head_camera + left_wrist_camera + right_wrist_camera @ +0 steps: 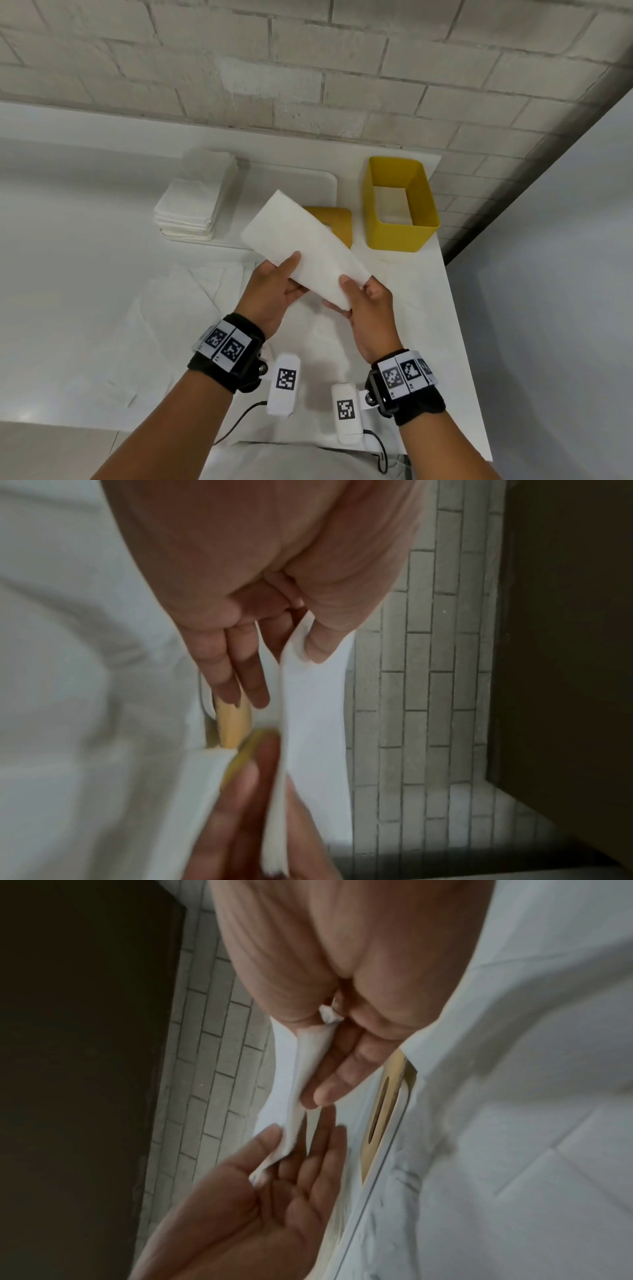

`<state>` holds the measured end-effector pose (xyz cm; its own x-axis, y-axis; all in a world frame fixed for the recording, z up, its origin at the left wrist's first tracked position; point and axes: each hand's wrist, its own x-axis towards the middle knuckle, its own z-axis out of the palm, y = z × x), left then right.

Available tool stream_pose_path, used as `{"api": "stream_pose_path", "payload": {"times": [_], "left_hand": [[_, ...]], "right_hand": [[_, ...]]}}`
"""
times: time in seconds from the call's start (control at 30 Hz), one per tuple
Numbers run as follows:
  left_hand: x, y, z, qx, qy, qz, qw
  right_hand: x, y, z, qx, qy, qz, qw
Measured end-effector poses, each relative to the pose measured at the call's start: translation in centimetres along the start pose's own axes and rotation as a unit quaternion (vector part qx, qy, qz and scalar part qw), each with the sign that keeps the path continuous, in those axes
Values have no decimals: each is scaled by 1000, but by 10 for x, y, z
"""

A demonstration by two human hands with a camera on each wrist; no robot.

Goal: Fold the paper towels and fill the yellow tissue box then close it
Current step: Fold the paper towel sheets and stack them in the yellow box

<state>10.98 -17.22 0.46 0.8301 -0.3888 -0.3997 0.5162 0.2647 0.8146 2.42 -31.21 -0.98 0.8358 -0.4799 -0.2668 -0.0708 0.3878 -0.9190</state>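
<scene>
The white table (394, 342) is laid out so that everything sits within reach: a crumpled white sheet of unfolded paper towel (191, 308) is spread at the near middle, presumably as the folding place. At 11 o'clock from the hands, a stack of folded white paper towels (191, 202) is kept on a white tray (308, 185). At 1 o'clock, the open rectangular yellow tissue box (400, 219) is stood with its mouth upward, ready to be filled; only a little white is seen at its bottom. Its flat yellow lid (339, 219) is left beside it at 12 o'clock, partly hidden.

A folded white strip of paper towel (301, 243) is held in the air above the lid, slanting toward 11 o'clock. Its near long edge is pinched by the left hand (274, 298), thumb on top, fingers beneath; its near end is pinched likewise by the right hand (370, 308). The fold is probably being squared before loading.
</scene>
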Motion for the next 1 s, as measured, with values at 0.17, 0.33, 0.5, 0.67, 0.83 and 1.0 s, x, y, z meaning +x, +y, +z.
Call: {"api": "stream_pose_path", "payload": {"times": [0.17,0.33,0.5,0.67,0.83,1.0], "left_hand": [[-10,-1,-47,-29,60,-31,997],[-36,-5,-94,97,99,-60,988],[-63,-3,-118,165,61,-74,982],[-66,-5,-132,192,87,-74,975],[-65,-3,-133,197,100,-78,972],[-65,-7,-131,206,107,-87,969]], "right_hand": [[9,-11,-24,117,94,16,989],[36,-56,-45,286,179,-26,941],[72,-95,-41,273,189,-65,941],[118,-105,-26,255,238,-18,937],[140,-101,-14,224,255,3,941],[155,-100,-12,233,249,18,940]]}}
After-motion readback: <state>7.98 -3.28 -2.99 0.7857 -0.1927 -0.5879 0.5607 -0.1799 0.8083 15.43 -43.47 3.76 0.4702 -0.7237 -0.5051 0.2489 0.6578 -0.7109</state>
